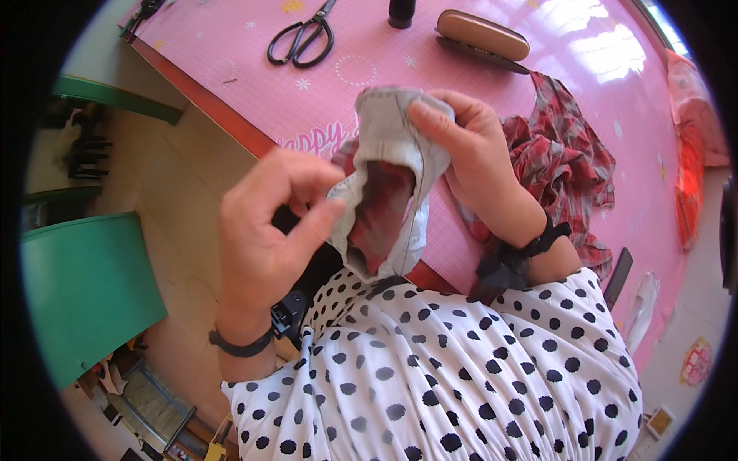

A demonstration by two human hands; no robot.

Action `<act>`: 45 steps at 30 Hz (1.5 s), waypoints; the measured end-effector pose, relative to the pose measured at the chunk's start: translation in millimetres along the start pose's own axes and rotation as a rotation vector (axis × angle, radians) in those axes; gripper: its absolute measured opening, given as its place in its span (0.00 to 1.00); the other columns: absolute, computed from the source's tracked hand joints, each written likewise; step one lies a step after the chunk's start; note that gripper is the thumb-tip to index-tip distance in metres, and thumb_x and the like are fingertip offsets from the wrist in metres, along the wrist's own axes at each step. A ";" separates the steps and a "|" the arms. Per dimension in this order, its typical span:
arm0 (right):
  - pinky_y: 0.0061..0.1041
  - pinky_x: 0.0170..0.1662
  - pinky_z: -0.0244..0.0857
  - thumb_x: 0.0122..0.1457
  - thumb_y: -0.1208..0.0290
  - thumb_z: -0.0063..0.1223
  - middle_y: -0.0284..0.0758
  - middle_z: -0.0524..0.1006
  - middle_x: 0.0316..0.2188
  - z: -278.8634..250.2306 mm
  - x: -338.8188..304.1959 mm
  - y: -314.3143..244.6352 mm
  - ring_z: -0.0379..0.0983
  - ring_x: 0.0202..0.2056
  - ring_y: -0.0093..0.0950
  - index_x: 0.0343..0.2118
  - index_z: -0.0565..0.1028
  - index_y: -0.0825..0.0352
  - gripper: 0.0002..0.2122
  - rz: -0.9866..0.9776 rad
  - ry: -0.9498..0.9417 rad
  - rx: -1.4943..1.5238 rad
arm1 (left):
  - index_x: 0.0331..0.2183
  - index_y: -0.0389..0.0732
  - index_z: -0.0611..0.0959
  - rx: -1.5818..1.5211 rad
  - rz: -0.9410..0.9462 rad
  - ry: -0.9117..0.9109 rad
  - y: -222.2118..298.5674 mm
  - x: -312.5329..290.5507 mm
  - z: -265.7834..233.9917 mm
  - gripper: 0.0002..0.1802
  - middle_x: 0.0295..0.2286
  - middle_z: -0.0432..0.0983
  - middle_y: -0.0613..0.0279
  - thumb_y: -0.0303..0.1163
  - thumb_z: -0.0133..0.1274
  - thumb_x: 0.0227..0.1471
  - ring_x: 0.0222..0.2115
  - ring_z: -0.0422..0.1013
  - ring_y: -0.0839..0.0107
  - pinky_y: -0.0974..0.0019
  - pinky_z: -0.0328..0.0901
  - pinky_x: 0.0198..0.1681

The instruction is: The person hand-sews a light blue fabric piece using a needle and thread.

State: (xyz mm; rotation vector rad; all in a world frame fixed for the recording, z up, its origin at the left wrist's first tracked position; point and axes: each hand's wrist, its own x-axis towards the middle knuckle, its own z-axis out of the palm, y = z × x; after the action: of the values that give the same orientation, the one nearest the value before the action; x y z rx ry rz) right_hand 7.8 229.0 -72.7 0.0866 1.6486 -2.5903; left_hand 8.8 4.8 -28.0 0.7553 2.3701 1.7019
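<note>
Both my hands hold up a light grey cloth band (382,127), gathered into a loop, above the near table edge. Red and grey plaid fabric shows through its opening. My left hand (265,219) pinches the loop's left rim between thumb and fingers. At the upper right, my right hand (484,157) grips the band with the thumb on top. A thin dark line, like a thread, runs down the right side of the loop. Crumpled red plaid cloth (561,165) lies on the table beside my right hand; whether it joins the band is hidden.
Black-handled scissors (301,44), a small black cylinder (401,14) and a brown spectacle case (484,37) lie at the back of the pink-covered table (238,88). A dark flat bar (617,278) is at the right. Left of the table stands a green-topped piece of furniture (92,284).
</note>
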 end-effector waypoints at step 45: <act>0.15 0.32 0.66 0.61 0.69 0.50 0.29 0.76 0.29 -12.5 17.2 9.4 0.72 0.29 0.15 0.38 0.72 0.70 0.08 -0.071 0.039 0.173 | 0.37 0.37 0.78 0.290 -0.213 -0.356 11.1 -46.8 -44.4 0.21 0.40 0.72 0.54 0.13 0.56 0.35 0.24 0.71 0.67 0.71 0.67 0.30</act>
State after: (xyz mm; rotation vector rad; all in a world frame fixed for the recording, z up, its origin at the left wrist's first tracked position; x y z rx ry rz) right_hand -8.3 235.8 -87.9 0.0900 1.4610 -2.7981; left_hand 35.9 -52.2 -10.5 0.7394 2.3625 1.0553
